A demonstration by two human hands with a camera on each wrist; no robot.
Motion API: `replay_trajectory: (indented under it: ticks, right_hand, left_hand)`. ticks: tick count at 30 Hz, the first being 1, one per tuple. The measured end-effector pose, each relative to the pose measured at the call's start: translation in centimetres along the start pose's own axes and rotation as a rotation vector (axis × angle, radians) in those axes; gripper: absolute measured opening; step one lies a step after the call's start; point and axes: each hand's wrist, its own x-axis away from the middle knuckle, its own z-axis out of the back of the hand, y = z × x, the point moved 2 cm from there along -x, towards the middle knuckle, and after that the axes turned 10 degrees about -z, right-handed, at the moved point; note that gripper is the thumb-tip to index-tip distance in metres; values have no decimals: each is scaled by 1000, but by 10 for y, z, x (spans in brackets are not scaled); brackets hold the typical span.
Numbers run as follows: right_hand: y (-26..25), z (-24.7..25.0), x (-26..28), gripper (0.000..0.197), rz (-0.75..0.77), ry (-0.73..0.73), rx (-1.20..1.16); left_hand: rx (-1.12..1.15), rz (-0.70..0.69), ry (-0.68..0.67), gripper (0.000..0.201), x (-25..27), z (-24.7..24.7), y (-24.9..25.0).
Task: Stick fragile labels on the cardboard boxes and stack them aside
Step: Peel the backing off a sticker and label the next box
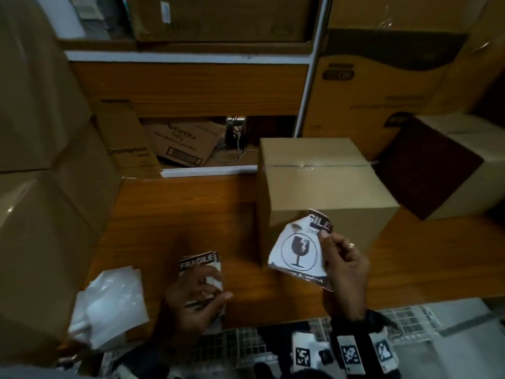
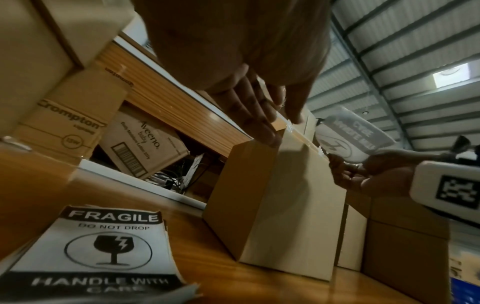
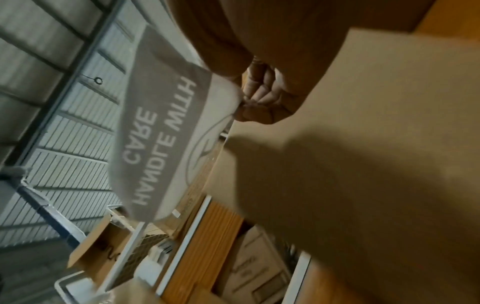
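Note:
A plain taped cardboard box [image 1: 317, 184] [image 2: 280, 201] [image 3: 363, 144] stands on the wooden table [image 1: 177, 214], right of centre. My right hand [image 1: 341, 266] [image 2: 363, 174] [image 3: 262, 98] pinches a curled black-and-white fragile label [image 1: 297, 253] [image 2: 355, 135] [image 3: 161, 131] by its edge, in the air just in front of the box's near face. A stack of fragile labels [image 1: 200, 262] [image 2: 103, 244] lies flat on the table near the front edge. My left hand [image 1: 199, 294] [image 2: 254, 115] hovers over that stack with straight fingers and holds nothing.
A heap of white backing sheets [image 1: 109, 302] lies at the front left. Tall stacked cardboard boxes [image 1: 35, 160] wall off the left side. Another box [image 1: 464, 165] with a dark side sits at the right. A Crompton box [image 1: 125, 140] and an Aveeno box [image 1: 183, 143] stand behind.

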Motion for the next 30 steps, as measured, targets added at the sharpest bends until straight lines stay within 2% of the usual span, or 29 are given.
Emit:
replay_trajectory:
  ticks: [1, 4, 6, 9, 12, 14, 15, 18, 20, 23, 30]
  right_hand:
    - [-10, 11, -7, 3, 39, -10, 4]
    - [-23, 30, -23, 15, 110, -101, 130]
    - [-23, 34, -29, 14, 153, -161, 198]
    - [-20, 38, -39, 8, 220, -218, 278]
    - [-17, 40, -46, 6, 243, -283, 288]
    - [-16, 41, -50, 7, 234, -310, 276]
    - [-15, 42, -52, 6, 236, -317, 278]
    - [-8, 46, -62, 4, 298, -309, 324]
    - [-5, 47, -66, 4, 298, -317, 308]
    - [-5, 48, -70, 3, 300, -346, 275]
    - [7, 53, -88, 10, 415, -328, 382]
  left_hand:
    - [12, 44, 19, 30, -2, -4, 1]
    - [110, 184, 45, 31, -16, -19, 9]
    - [132, 197, 14, 53, -32, -34, 17]
    - [12, 153, -80, 83, -61, -60, 32]
    - [-188, 21, -145, 110, -87, -86, 33]
    - [-331, -52, -157, 117, -100, -102, 29]
    - [-372, -59, -142, 114, -104, -107, 28]
    - [-406, -117, -4, 79, -110, -115, 26]
    - [-425, -158, 54, 65, -112, -115, 25]
    - [-419, -127, 95, 54, -116, -115, 24]
    - [-355, -112, 211, 38, -122, -123, 26]
